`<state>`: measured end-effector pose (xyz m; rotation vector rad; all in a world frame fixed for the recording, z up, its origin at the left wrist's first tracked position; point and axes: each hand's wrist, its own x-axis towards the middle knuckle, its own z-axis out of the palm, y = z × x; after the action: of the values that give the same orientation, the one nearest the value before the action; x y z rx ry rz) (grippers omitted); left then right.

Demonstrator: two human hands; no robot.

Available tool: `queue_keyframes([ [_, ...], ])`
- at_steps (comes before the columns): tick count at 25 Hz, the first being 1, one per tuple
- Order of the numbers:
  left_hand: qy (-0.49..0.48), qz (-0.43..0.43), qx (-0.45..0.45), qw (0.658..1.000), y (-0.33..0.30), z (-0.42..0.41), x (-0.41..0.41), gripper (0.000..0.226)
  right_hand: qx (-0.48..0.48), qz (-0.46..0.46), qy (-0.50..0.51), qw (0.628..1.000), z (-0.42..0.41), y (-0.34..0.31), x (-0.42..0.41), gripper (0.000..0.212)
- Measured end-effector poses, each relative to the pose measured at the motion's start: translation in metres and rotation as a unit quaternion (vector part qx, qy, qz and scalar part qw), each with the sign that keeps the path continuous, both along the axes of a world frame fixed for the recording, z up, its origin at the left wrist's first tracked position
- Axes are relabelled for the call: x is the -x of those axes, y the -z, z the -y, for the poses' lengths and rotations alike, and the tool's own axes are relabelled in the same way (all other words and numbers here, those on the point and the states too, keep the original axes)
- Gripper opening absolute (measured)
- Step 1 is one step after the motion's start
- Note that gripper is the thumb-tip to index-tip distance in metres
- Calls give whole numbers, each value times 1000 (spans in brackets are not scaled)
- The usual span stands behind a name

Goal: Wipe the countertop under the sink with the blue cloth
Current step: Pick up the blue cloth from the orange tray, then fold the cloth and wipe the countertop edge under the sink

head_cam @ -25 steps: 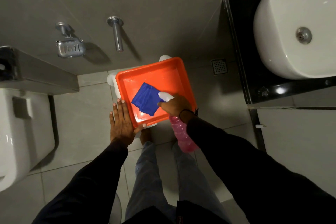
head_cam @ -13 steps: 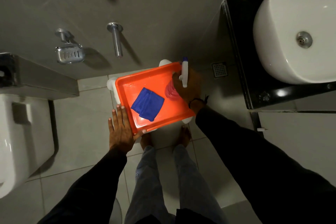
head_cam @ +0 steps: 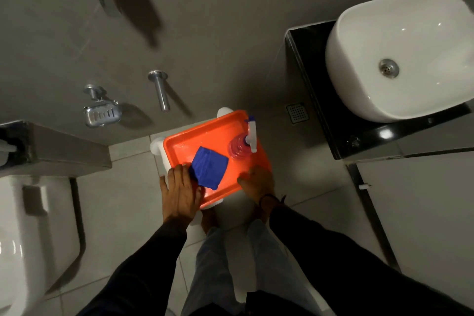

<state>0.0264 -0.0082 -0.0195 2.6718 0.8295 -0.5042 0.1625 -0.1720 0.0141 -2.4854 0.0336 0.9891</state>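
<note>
The blue cloth [head_cam: 209, 170] lies folded into a rough square, set at a slant, on the floor of an orange tray [head_cam: 218, 131]. The countertop [head_cam: 331, 120] is glossy black, well apart to the right, carrying a white basin sink [head_cam: 415, 41] on top.

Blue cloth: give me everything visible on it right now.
The blue cloth is a deep blue, soft-looking fabric, folded into a rough square with creases showing. It lies flat inside the orange tray, near the tray's front left, apart from the pink spray bottle. The left hand has its fingertips at the cloth's left edge; a grip cannot be confirmed. The right hand does not touch it.
</note>
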Motion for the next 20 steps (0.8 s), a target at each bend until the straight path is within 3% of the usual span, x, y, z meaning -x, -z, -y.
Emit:
queue_keyframes([
  [1,3,8,0,1000,-2,-2,-9,68,-3,-20,-23,1000,-8,1,7,16],
  [4,22,-10,1,1000,7,-12,-38,49,-47,-11,-2,999,-44,24,12,36],
  [7,20,-49,-2,999,20,-27,-62,46,-52,-37,60,996,-72,53,5,15],
  [10,-22,-52,52,997,31,-36,-71,39,-46,-83,110,989,-72,80,4,13],
  [13,-98,-50,153,982,32,-45,-76,38,-96,-192,166,963,-67,87,6,12],
  [17,-227,-11,286,931,6,-43,-73,31,-138,-219,211,943,-64,55,6,11],
  [20,-355,42,394,847,-32,-28,-58,11,-181,-188,237,936,-41,18,3,23],
])
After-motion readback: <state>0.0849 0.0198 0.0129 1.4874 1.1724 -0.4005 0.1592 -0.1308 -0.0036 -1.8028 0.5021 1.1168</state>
